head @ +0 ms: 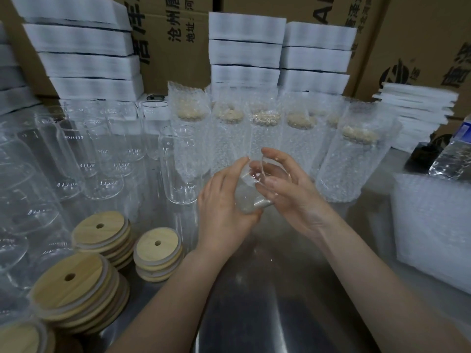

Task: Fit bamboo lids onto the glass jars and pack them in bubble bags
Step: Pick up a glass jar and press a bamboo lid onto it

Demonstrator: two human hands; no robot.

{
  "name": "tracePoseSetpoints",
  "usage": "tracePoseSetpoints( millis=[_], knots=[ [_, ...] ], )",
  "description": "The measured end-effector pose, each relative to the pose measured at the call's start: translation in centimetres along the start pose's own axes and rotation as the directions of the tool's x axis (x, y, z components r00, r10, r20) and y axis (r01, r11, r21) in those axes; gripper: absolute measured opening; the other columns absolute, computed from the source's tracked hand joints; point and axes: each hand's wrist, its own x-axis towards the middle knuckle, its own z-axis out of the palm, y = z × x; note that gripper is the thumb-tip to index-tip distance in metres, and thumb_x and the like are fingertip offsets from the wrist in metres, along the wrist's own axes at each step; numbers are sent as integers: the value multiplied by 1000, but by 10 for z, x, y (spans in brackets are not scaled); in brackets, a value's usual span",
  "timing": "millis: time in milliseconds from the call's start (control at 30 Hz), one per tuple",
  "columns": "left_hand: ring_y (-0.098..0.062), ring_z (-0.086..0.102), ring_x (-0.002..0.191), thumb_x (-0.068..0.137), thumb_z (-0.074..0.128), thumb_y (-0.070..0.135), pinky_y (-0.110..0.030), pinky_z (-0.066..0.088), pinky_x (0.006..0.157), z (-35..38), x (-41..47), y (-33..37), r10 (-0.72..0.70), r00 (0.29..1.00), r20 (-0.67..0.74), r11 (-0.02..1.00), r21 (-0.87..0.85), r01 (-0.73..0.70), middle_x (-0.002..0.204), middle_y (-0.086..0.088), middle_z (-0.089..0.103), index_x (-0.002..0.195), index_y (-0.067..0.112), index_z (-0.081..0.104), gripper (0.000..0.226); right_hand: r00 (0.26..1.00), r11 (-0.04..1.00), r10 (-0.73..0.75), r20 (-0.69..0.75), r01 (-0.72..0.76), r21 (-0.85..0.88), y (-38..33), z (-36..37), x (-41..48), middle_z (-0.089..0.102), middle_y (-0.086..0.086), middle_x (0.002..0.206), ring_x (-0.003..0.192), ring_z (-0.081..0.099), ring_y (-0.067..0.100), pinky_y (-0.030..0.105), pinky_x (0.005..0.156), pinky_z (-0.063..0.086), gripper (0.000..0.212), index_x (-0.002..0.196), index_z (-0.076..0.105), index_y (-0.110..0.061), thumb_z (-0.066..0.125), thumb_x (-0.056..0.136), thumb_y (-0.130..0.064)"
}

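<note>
A clear glass jar (251, 189) is held tilted above the steel table between both hands, its open mouth turned toward my right hand. My left hand (224, 200) grips its lower body and base. Around the rim curl the fingers of my right hand (285, 184). The jar has no lid. Stacks of bamboo lids (158, 248) with centre holes lie at the lower left, a bigger stack (76, 284) nearer me. Empty glass jars (178, 164) stand at the left. Several lidded jars in bubble bags (351, 154) stand in a row behind my hands.
A pile of bubble bags (433, 225) lies at the right with a water bottle (453, 154) behind it. White foam stacks (244, 47) and cardboard boxes (407, 47) line the back. The steel table (267, 289) reaches toward me.
</note>
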Motion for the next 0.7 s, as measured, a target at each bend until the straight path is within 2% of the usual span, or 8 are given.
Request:
tracePoseSetpoints(
  millis=[167, 300, 400, 467, 533, 600, 667, 700],
  knots=[
    [-16, 51, 124, 62, 79, 35, -44, 43, 104, -2, 1, 1, -83, 996, 9, 981, -175, 83, 133, 4, 55, 142, 29, 43, 87, 996, 1000, -11, 90, 12, -7, -4, -3, -1, 57, 12, 132, 133, 49, 27, 34, 112, 40, 61, 133, 52, -15, 62, 75, 0],
    [-17, 54, 125, 63, 87, 21, -47, 46, 102, -3, 3, 1, -134, 989, 69, 937, -315, 149, 130, 5, 58, 140, 28, 43, 89, 990, 998, 16, 140, -23, 52, -8, -9, -1, 58, 9, 137, 139, 44, 28, 34, 113, 38, 63, 137, 51, -17, 62, 78, -1],
    [-14, 52, 126, 63, 90, 16, -45, 46, 102, -4, 2, 1, -155, 986, 65, 923, -346, 168, 131, 7, 55, 140, 32, 40, 93, 988, 992, 31, 151, -48, 113, -8, -12, -1, 57, 11, 139, 138, 46, 27, 37, 114, 38, 71, 136, 54, -17, 83, 72, -15],
    [-9, 50, 127, 63, 89, 16, -43, 46, 104, -6, 1, 2, -142, 988, 66, 922, -353, 156, 131, 12, 52, 135, 45, 37, 94, 989, 986, 38, 142, -60, 157, -8, -13, 0, 58, 14, 138, 136, 48, 28, 39, 114, 37, 74, 131, 60, -17, 89, 64, -28],
    [-4, 47, 127, 64, 89, 15, -41, 45, 106, -7, 0, 2, -127, 989, 77, 922, -359, 147, 131, 16, 50, 131, 53, 33, 96, 994, 981, 38, 106, -57, 186, -8, -13, 1, 60, 17, 134, 132, 52, 30, 41, 111, 41, 63, 123, 67, -17, 89, 65, -30],
    [0, 46, 127, 64, 90, 13, -35, 43, 107, -7, -1, 2, -118, 989, 90, 922, -360, 143, 133, 15, 49, 132, 53, 32, 97, 998, 979, 40, 40, -47, 199, -9, -14, 1, 64, 18, 128, 127, 56, 32, 42, 106, 47, 44, 112, 73, -18, 83, 71, -28],
    [4, 45, 126, 64, 89, 13, -32, 42, 108, -7, -1, 3, -104, 989, 105, 925, -356, 135, 133, 16, 49, 132, 52, 33, 96, 999, 983, 30, -39, -23, 181, -8, -13, 2, 68, 18, 121, 120, 61, 33, 43, 101, 49, 22, 101, 77, -19, 71, 81, -26],
    [3, 46, 126, 65, 89, 13, -32, 42, 108, -6, -1, 4, -103, 988, 118, 921, -364, 140, 133, 16, 49, 133, 50, 34, 96, 997, 986, 22, -70, -10, 169, -8, -12, 2, 70, 17, 118, 117, 63, 33, 43, 98, 50, 20, 98, 78, -20, 65, 84, -27]
  ],
)
